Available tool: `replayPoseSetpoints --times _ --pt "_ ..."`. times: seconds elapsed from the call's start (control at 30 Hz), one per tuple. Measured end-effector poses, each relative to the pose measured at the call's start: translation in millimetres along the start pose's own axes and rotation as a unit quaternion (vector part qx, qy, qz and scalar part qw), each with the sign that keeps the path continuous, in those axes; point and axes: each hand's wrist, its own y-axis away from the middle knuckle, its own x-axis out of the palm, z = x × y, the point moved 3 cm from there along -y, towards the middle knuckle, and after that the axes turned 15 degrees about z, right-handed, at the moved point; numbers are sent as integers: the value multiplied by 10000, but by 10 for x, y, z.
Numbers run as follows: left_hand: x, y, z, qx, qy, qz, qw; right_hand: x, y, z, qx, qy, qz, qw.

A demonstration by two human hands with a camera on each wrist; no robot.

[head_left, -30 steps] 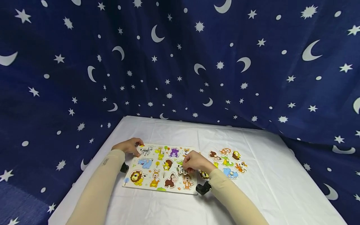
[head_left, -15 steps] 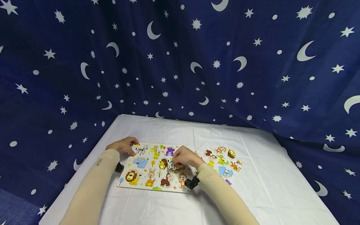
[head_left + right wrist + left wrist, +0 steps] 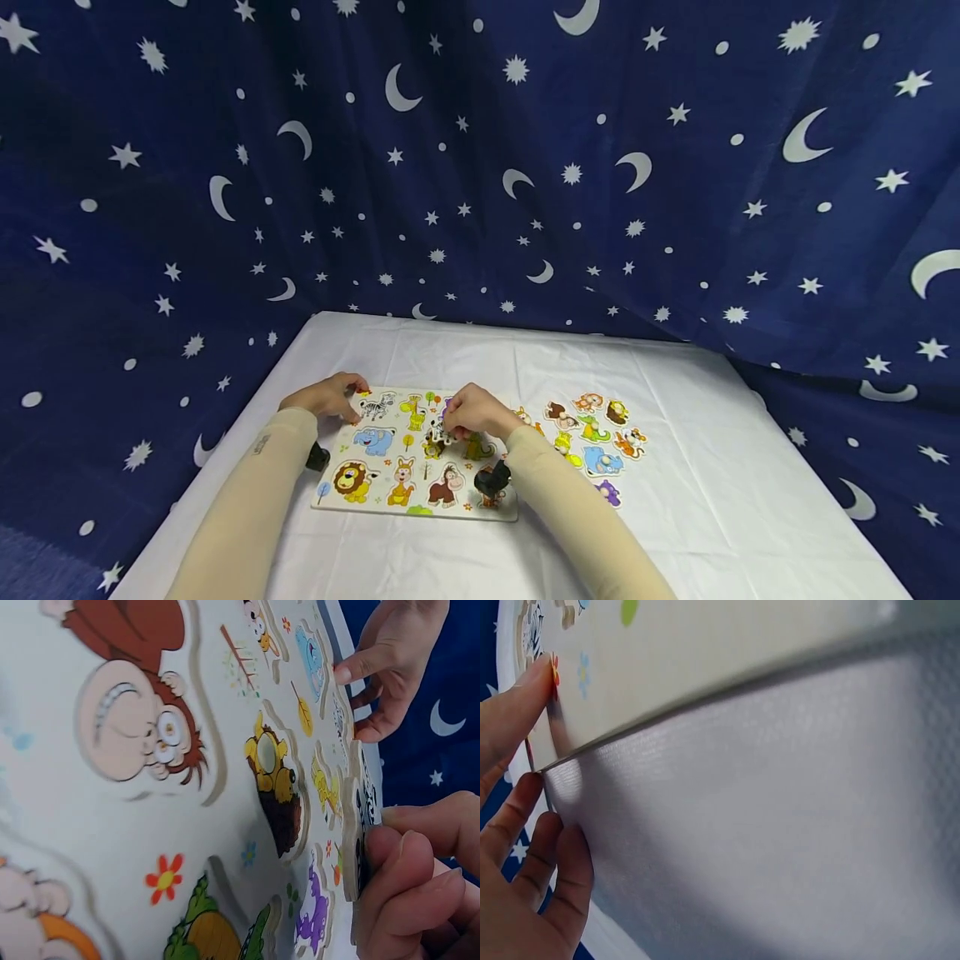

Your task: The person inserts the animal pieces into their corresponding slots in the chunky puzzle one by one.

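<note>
A pale wooden animal puzzle board lies on the white cloth, its recesses printed with matching animals. My left hand holds the board's far left corner. In the left wrist view its thumb rests on the top face, and a fingertip meets the edge. My right hand pinches a zebra puzzle piece above the board, over the hedgehog picture. In the right wrist view the piece is seen edge-on, apart from the board. The curled fingers hide part of it.
Several loose animal pieces lie right of the board, among them a blue elephant, a green crocodile and a purple hippo. A dark blue curtain with moons and stars hangs behind the table.
My right hand has carried the zebra piece left and farther back across the board, from the crocodile picture to the hedgehog picture. My left hand stays at the corner; the head view has shifted slightly.
</note>
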Motion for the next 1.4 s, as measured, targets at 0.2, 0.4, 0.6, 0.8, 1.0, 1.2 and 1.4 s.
replayPoseSetpoints --times 0.2,0.4,0.6,0.8,1.0,1.2,1.4 --pt "-6 20 -9 0 32 5 10000 6 -70 43 127 4 25 9999" --pt "7 2 23 -19 15 -56 10000 30 -148 46 118 -83 17 9999" --pt "35 -12 43 -8 -102 -94 9999 57 -236 1 104 -240 -32 9997" --pt "23 -33 57 -51 -16 -179 9998 56 -319 20 -44 -243 -131 9996" --pt "19 -40 59 -60 36 -251 9997 77 -402 57 -71 -180 -177 9997" --pt "26 -33 47 -58 -23 -309 9995 119 -496 70 -123 -274 -205 9993" --pt "26 -40 64 -8 10 -344 9994 163 -574 127 -64 -214 -228 9995"
